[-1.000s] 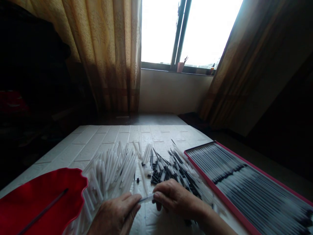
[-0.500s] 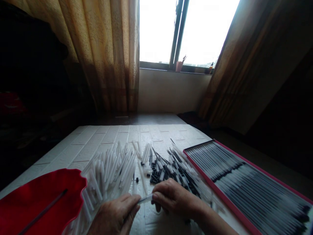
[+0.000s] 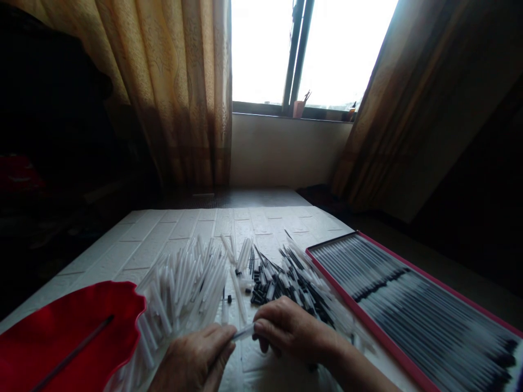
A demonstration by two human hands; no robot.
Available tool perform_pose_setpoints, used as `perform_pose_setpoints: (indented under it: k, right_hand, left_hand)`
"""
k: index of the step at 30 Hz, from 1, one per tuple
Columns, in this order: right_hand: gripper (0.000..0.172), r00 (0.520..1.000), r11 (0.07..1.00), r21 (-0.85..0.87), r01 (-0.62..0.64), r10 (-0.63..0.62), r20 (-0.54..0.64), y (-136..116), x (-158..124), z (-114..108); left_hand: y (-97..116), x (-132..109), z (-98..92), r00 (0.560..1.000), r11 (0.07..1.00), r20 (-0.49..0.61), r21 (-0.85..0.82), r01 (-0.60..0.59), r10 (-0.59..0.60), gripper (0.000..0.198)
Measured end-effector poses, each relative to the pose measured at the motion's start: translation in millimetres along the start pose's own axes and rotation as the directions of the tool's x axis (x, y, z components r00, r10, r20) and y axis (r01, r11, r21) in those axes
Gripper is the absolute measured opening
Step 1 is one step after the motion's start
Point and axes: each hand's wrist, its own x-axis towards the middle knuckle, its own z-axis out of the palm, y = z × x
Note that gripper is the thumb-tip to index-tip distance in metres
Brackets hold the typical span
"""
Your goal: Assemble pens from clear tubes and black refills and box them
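Observation:
A slim clear plastic tube (image 3: 244,332) with a dark line along it spans the gap between my hands. My left hand (image 3: 196,356) pinches its left end between thumb and fingers. The other end is in the closed fingers of my right hand (image 3: 288,329), which hide its tip. Just beyond my left hand lies a heap of clear tubes (image 3: 192,277). Beyond my right hand is a pile of thin dark rods (image 3: 304,286) mixed with clear pieces, and small black caps (image 3: 258,296) lie at its left edge.
At the left stands a red scalloped dish (image 3: 131,310) with a thin stick (image 3: 73,354) in it. A red-edged tray (image 3: 333,286) at the right holds rows of capped tubes (image 3: 429,310). The white brick-patterned tabletop (image 3: 171,231) reaches toward the window and curtains.
Both hands keep the tube in nearly the same place. The view has shifted very slightly; nothing else visibly differs.

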Motion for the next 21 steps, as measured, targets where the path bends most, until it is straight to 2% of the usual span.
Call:
perform_pose_setpoints:
  k: [7,11,13,16,21]
  right_hand:
    - [0.036,0.997,1.000,-0.021,-0.004,0.002,-0.080,-8,1,-5]
    - [0.033,0.976,1.000,-0.021,0.019,-0.023,-0.216,-7,-1,-17]
    - [0.033,0.947,0.993,0.116,0.035,0.004,-0.322,-3,0,-23]
    - [0.041,0.895,0.916,0.388,0.099,0.088,-0.437,3,5,-24]
    - [0.051,0.848,0.837,0.529,0.141,0.174,-0.501,1,16,-11]
  left_hand:
    - [-4,3,5.8,0.997,1.000,-0.075,-0.004,-0.024,0.024,0.020]
    - [-6,5,1.4,0.994,0.999,-0.101,0.040,-0.032,0.036,0.025]
    - [-7,6,-1.2,0.989,0.997,-0.140,0.068,-0.036,0.045,0.026]
    - [-5,8,-2.2,0.979,0.996,-0.196,0.079,-0.043,0.057,0.026]
    - [-4,4,4.2,0.989,0.999,-0.140,0.007,-0.043,0.044,0.021]
